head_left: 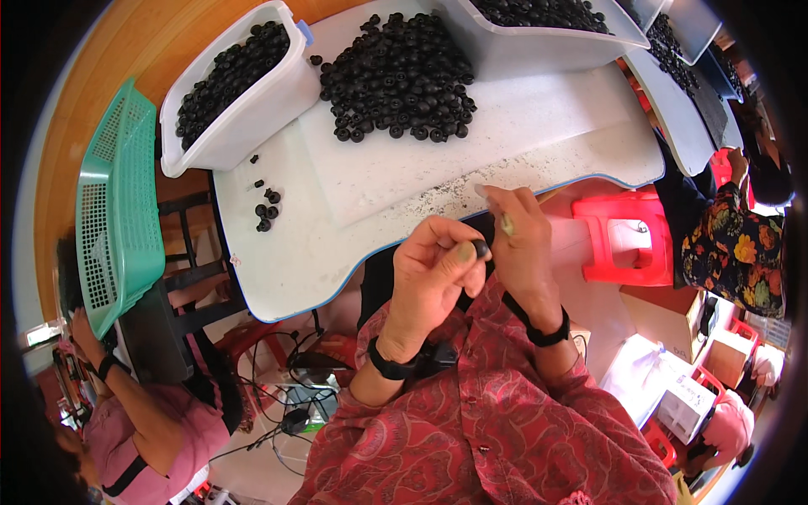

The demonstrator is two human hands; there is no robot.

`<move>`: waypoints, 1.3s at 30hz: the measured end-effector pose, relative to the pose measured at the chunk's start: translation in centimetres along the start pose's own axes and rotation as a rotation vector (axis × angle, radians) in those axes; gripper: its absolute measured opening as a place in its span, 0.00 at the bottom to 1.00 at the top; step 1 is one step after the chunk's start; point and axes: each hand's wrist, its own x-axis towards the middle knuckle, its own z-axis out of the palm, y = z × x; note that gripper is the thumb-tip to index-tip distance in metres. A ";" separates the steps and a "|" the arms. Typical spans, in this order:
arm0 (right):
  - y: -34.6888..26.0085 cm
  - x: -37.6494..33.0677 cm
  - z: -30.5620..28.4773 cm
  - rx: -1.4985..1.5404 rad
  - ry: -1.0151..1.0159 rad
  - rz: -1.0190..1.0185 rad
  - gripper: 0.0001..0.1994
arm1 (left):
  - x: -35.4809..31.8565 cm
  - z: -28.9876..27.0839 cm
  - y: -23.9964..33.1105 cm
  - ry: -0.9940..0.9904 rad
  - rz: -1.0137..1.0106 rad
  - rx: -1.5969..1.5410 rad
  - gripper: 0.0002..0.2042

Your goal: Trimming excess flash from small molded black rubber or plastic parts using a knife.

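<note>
My left hand (433, 273) is closed, pinching a small black rounded part (481, 248) between thumb and fingers in front of the table's near edge. Right beside it my right hand (523, 244) is curled shut. A pale tip shows at its fingers and a yellowish bit in its grip, but I cannot make out what it holds. On the white table (370, 181) lies a big heap of similar black round parts (396, 80). Several loose black parts (268, 210) lie at the left of the tabletop. Pale crumbs (450, 195) are scattered near the edge.
A white bin (252, 109) of black parts stands at the left, another bin (547, 46) at the back right. Far left is a green basket (122, 210). Red stools (627, 240) and other people (151, 429) are on both sides. Cables (286, 421) hang below left.
</note>
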 end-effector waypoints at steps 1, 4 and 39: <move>0.0 0.0 -0.2 0.003 -0.004 -0.004 0.19 | 0.2 -0.5 0.1 0.042 -0.019 -0.002 0.06; -0.4 -0.5 -0.5 0.575 -0.174 0.304 0.10 | 0.5 -1.1 0.0 0.135 0.014 -0.003 0.06; -1.4 -1.7 1.0 0.604 -0.004 -0.032 0.10 | 0.2 -0.7 -0.3 0.263 0.084 0.105 0.06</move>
